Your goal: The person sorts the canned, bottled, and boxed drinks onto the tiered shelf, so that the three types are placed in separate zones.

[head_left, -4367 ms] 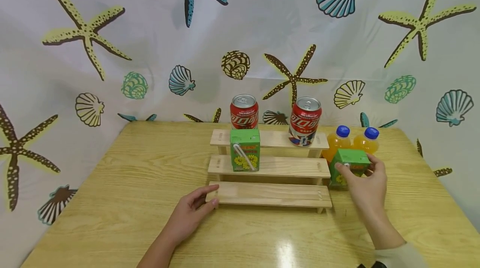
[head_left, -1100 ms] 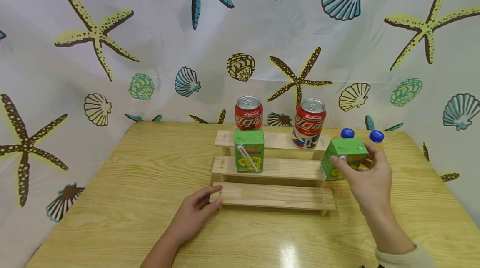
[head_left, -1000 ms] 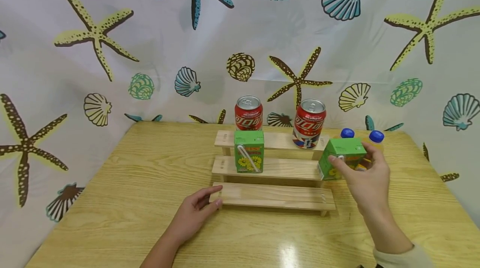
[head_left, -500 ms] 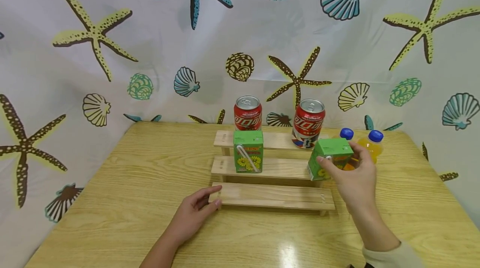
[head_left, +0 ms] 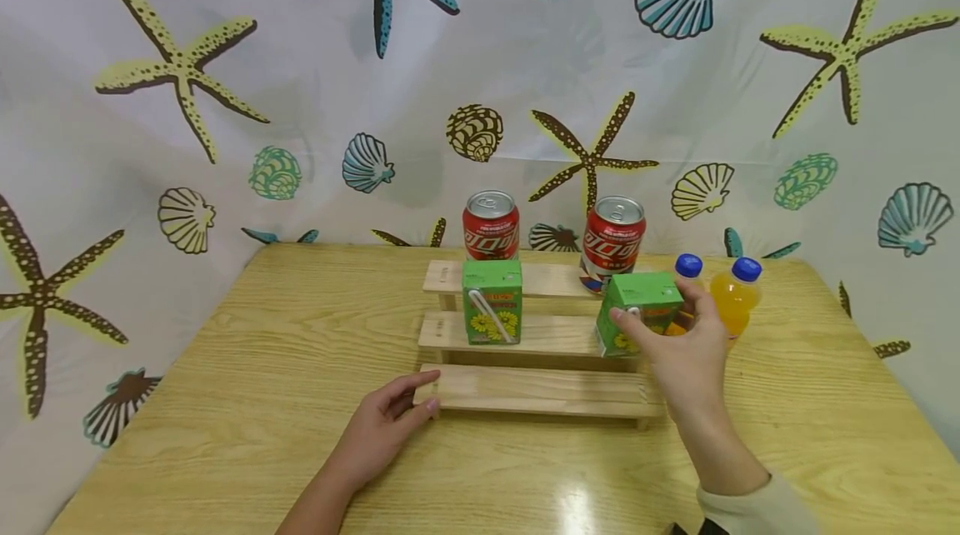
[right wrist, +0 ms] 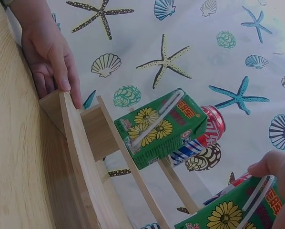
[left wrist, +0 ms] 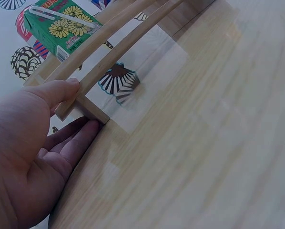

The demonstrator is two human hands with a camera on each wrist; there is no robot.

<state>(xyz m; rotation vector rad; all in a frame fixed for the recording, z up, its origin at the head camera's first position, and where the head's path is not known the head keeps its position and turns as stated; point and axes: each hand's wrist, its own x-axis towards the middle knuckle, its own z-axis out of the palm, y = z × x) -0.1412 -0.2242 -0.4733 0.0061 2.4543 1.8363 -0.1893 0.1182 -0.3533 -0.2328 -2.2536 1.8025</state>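
Observation:
My right hand (head_left: 690, 347) grips a green drink carton (head_left: 648, 293) with yellow flowers and a straw, thumb on the near face and fingers at the right side. The carton is slightly tilted at the right end of the middle tier of the wooden rack (head_left: 540, 389); contact with the tier cannot be told. My left hand (head_left: 382, 435) holds the left end of the lowest tier between thumb and fingers. In the left wrist view, the thumb presses the tier and the fingers lie by its leg. A second green carton (head_left: 492, 302) stands upright on the middle tier's left.
Two red cola cans, the left one (head_left: 491, 227) and the right one (head_left: 613, 239), stand on the top tier. Behind my right hand are two orange drink bottles with blue caps, the right one (head_left: 735, 297) showing more fully. A patterned cloth (head_left: 420, 102) hangs behind the table (head_left: 300, 310).
My right hand has lifted the carton from beside the rack's right end and carried it left, past the bottles, to the middle tier. The left hand stays on the rack.

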